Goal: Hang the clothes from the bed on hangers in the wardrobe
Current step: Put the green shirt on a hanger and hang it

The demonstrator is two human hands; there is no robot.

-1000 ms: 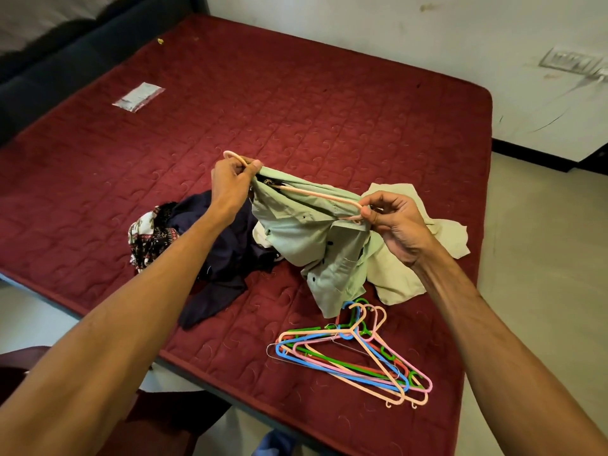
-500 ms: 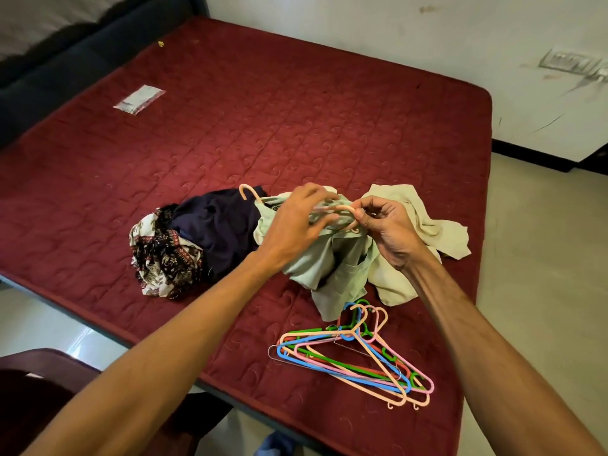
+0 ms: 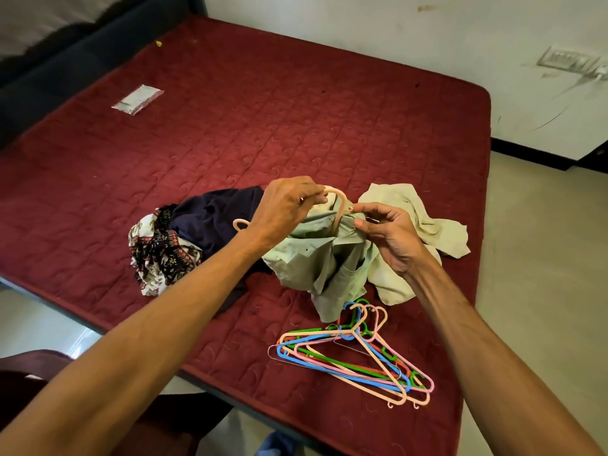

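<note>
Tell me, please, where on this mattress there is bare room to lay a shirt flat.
The wide far stretch of the mattress is bare, from the clear packet to the right edge. Crowded: the near middle, where the dark garment, green shirt, pale cloth and hanger pile cluster.

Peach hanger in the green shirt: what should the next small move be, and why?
Probably draw the green shirt over the bare end of the peach hanger beside the left hand, which holds its hook; the right hand pinches only the collar.
</note>
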